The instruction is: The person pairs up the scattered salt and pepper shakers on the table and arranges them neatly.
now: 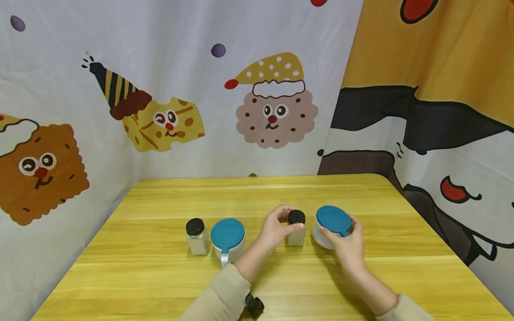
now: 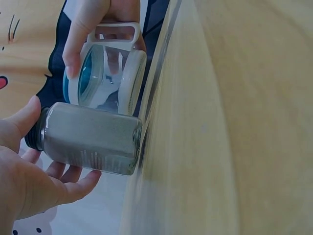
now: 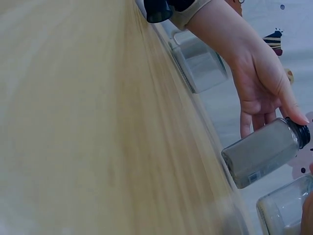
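Observation:
My left hand (image 1: 277,228) holds a square spice jar (image 1: 296,236) with a black screw lid, thumb at the lid and fingers along the body. The jar is clear with pale contents, upright in the head view. Just right of it, my right hand (image 1: 348,245) grips a clear handled canister (image 1: 321,236) with a blue lid, thumb on the near side and fingers round the far side. In the left wrist view the canister's pale handle (image 2: 115,24) shows beside the right hand. The canister's base sits at the tabletop.
A second black-lidded spice jar (image 1: 198,243) and another blue-lidded canister (image 1: 227,236) stand on the left, the canister's handle toward me, partly close to the left forearm. The wooden table (image 1: 201,196) ends at a cartoon-printed curtain (image 1: 225,151). A black wrist device (image 1: 254,306) sits at the left sleeve.

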Motion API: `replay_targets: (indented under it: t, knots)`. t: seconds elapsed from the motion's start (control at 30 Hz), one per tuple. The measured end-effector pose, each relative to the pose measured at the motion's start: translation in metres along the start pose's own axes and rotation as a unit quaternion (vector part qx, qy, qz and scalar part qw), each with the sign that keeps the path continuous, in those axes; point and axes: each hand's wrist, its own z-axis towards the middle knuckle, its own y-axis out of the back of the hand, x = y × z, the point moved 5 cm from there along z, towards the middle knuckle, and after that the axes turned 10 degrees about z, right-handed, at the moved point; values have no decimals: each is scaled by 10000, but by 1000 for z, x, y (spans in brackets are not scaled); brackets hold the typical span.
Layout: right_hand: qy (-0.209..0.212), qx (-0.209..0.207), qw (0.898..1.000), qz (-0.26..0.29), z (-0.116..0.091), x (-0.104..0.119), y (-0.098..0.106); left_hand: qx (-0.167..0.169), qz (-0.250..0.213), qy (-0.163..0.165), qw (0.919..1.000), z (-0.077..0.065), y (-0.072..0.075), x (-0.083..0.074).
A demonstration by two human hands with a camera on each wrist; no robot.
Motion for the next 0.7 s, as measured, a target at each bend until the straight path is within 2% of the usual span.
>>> replay_targets:
  t: [0.7]
  knots:
    - [-90,63,9996,273,-10,-6,-7,35,-48,159,9999,0,1,2]
